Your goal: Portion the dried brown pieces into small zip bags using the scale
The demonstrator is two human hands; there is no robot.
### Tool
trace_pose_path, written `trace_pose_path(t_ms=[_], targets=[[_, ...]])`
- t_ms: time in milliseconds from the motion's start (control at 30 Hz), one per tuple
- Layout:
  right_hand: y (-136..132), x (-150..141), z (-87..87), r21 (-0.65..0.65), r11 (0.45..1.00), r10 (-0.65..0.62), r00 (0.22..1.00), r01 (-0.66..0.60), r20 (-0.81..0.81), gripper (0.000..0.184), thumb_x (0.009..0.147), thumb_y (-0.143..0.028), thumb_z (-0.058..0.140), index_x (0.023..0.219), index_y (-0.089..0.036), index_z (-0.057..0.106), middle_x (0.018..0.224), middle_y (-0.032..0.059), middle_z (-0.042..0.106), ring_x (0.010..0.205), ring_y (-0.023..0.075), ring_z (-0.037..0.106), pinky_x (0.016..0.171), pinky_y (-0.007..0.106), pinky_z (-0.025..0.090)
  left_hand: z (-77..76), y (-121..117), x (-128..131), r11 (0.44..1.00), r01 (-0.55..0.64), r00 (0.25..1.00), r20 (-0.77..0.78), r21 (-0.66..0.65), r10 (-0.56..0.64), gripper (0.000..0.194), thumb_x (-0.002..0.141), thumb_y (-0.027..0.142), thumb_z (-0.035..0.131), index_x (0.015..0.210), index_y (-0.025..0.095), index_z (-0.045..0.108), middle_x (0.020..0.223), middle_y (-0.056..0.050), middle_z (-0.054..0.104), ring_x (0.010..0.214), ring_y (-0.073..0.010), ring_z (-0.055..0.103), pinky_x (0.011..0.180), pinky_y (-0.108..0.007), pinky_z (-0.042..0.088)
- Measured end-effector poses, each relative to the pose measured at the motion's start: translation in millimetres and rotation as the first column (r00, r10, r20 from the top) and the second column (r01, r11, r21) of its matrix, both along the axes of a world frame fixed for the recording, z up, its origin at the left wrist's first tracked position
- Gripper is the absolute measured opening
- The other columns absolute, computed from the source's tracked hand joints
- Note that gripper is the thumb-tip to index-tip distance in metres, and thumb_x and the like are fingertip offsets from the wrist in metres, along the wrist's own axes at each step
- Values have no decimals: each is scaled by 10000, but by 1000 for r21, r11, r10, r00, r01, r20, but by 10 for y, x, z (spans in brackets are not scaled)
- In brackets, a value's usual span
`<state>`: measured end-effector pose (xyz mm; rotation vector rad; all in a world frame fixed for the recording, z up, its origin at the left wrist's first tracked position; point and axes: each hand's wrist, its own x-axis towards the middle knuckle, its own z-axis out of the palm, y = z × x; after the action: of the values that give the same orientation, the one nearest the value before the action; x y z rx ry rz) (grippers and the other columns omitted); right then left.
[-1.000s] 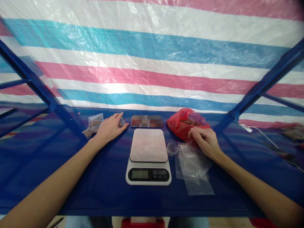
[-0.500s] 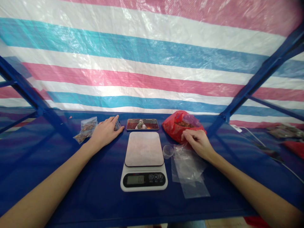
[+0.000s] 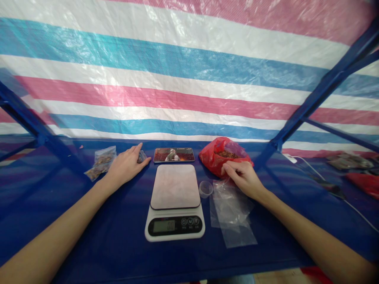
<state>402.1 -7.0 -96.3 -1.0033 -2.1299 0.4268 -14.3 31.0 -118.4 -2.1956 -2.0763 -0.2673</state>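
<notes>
Head view, my hands were well apart, left hand [image 3: 126, 166] touching a small packet [image 3: 141, 157], right hand [image 3: 242, 179] pinching a clear plastic bag [image 3: 231, 209], digital scale [image 3: 174, 201] showing zeros.

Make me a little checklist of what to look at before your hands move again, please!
Scale display: the digits are too small to read for sure: cannot tell.
Small plastic cup: it sits right beside the scale, not on it: ok.
Red plastic bag: its mouth is open, with brown bits showing inside: ok.
Clear plastic bag: it lies flat on the blue cloth: ok.
Right hand: its fingers are at the top of the clear plastic bag, but a firm pinch is hard to see: cannot tell.
Left hand: its fingertips are by a small packet, but a grip is hard to see: cannot tell.
</notes>
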Motion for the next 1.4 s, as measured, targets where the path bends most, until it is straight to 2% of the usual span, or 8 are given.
trace_pose_path(t_ms=[267, 433, 533, 600, 900, 1133, 1300, 1400], targets=[[4, 19, -21, -38, 999, 17, 1000, -17, -4, 476, 1116, -384, 471, 714, -193, 640, 674, 17, 665, 593, 142, 585, 596, 277, 419, -54, 41, -20, 1000, 17, 995, 103, 18, -18, 744, 1021, 584, 521, 1544, 57, 481, 1524, -228, 596, 1383, -385, 616, 1135, -454, 508], [31, 29, -26, -5, 1000, 0, 1000, 0, 3, 483, 1116, -376, 477, 701, -193, 644, 631, 1, 626, 570, 135, 573, 589, 276, 410, -72, 114, -118, 995, 95, 969, 228, 28, -99, 653, 969, 666, 572, 1307, 108, 608, 1324, -194, 675, 1207, -365, 686, 1051, -458, 544], [49, 38, -34, 14, 1000, -5, 1000, 5, 9, 479, 1116, -369, 483, 702, -191, 645, 626, -6, 619, 564, 128, 573, 588, 268, 408, -85, 156, -176, 990, 139, 956, 254, 38, -144, 505, 967, 618, 594, 1128, 144, 656, 1205, -165, 692, 1132, -335, 699, 1021, -439, 551], [57, 48, -44, 19, 1000, -5, 1000, 5, 10, 477, 1116, -365, 484, 704, -190, 649, 635, -4, 634, 569, 128, 583, 593, 265, 412, -83, 173, -194, 989, 145, 959, 240, 36, -150, 433, 967, 569, 609, 1076, 154, 666, 1165, -160, 697, 1115, -330, 697, 1009, -436, 552], [67, 58, -23, 57, 998, -12, 1000, 13, -5, 465, 1110, -351, 498, 702, -191, 655, 636, -4, 662, 572, 129, 615, 599, 256, 427, -9, 144, -165, 998, 61, 997, 46, -19, -60, 357, 1014, 416, 543, 1189, 143, 693, 1229, -176, 693, 1196, -359, 648, 1022, -455, 537], [80, 61, -28, 57, 998, -40, 999, 41, -10, 474, 1100, -376, 510, 696, -188, 670, 617, -1, 657, 549, 133, 595, 571, 267, 412, 5, -43, 69, 1000, 15, 998, -59, 26, -14, 431, 1075, 325, 357, 1295, 114, 662, 1275, -195, 642, 1192, -356, 629, 997, -466, 540], [75, 47, 9, 73, 995, -64, 997, 66, -32, 534, 1091, -484, 499, 678, -193, 672, 573, -4, 619, 494, 129, 516, 539, 283, 387, 65, -102, 125, 1000, 22, 995, -94, 4, -22, 395, 1072, 339, 375, 1214, 115, 667, 1267, -190, 620, 1176, -334, 625, 1021, -434, 533], [83, 37, 22, 55, 995, -78, 996, 80, -34, 570, 1076, -557, 498, 673, -195, 675, 577, 4, 628, 495, 136, 511, 538, 289, 390, 85, -98, 112, 1000, -10, 995, -100, 14, 12, 386, 1070, 359, 383, 1189, 107, 650, 1252, -204, 617, 1194, -353, 612, 1021, -445, 529]])
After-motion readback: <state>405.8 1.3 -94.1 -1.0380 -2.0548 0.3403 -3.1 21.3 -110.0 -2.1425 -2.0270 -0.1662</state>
